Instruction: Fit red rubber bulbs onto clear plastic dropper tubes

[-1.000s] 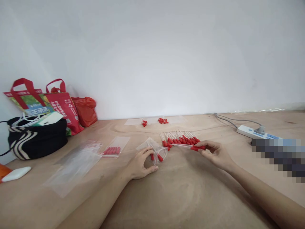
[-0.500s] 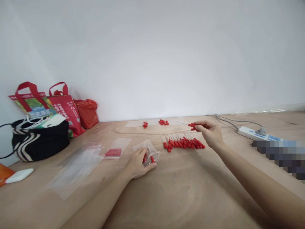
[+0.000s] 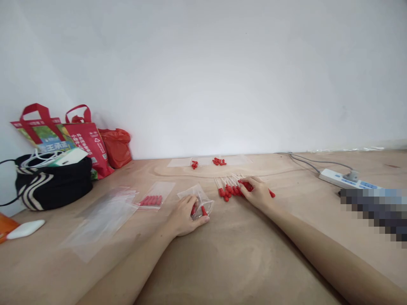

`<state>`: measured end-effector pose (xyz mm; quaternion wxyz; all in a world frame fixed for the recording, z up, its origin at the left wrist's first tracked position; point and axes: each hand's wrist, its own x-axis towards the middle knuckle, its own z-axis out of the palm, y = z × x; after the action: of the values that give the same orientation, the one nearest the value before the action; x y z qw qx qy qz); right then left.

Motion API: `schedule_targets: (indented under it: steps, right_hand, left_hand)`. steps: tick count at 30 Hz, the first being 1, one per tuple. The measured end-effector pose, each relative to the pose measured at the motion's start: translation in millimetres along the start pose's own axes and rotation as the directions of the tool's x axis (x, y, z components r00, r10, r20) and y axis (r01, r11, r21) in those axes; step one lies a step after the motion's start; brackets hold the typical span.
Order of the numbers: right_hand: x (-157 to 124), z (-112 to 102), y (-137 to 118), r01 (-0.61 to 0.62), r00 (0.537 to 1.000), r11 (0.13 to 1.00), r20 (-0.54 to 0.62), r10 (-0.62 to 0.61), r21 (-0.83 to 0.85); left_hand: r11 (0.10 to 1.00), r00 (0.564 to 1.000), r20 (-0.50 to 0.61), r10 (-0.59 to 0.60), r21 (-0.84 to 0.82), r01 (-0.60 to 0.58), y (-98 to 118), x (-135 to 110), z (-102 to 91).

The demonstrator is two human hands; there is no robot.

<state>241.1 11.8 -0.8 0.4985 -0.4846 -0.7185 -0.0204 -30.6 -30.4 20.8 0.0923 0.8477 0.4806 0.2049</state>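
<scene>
My left hand (image 3: 187,216) is closed on a clear zip bag (image 3: 207,203), whose mouth gapes toward the right. Red rubber bulbs of droppers show inside the bag, partly behind my fingers. On the table to its right lies a row of glass droppers (image 3: 228,190) with red bulbs toward me and thin pale stems pointing away. Over the right part of that row, my right hand (image 3: 258,194) has its fingers curled down on several droppers; the fingertips are partly hidden. A filled zip bag (image 3: 152,206) with several red-bulbed droppers lies left of my left hand.
Flat clear bags (image 3: 104,224) are stacked at the left. Toward the wall lie more packed droppers (image 3: 219,161). A black pouch (image 3: 57,186), shopping bags (image 3: 87,148) and a red plastic bag (image 3: 116,148) stand at left. A power strip (image 3: 340,178) sits at right.
My right hand has come down and left, from holding droppers in the air to the droppers on the table. My left hand keeps its hold on the bag.
</scene>
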Motion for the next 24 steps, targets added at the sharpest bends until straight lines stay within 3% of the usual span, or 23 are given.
schedule_targets:
  steps: [5, 12, 19, 24]
  right_hand:
    - [-4.8, -1.2, -0.3, 0.085, 0.994, 0.995, 0.079, -0.081, -0.052]
    - [-6.4, 1.6, -3.9, 0.131, 0.989, 0.986, 0.085, -0.122, -0.101]
    - [-4.1, 5.9, -4.3, 0.168, 0.985, 0.986, 0.047, -0.167, -0.016]
    - [-2.8, 11.8, -6.5, 0.218, 0.963, 0.975, 0.173, -0.207, -0.045]
  left_hand:
    - [1.0, 1.0, -0.001, 0.004, -0.003, -0.004, -0.8, 0.5, 0.3]
    - [1.0, 1.0, 0.009, 0.004, 0.021, -0.005, 0.6, 0.1, -1.2]
    - [1.0, 1.0, 0.009, 0.008, 0.01, -0.008, 0.8, 0.0, -1.2]
    - [1.0, 1.0, 0.016, 0.003, 0.023, -0.003, 0.5, 0.4, -1.0]
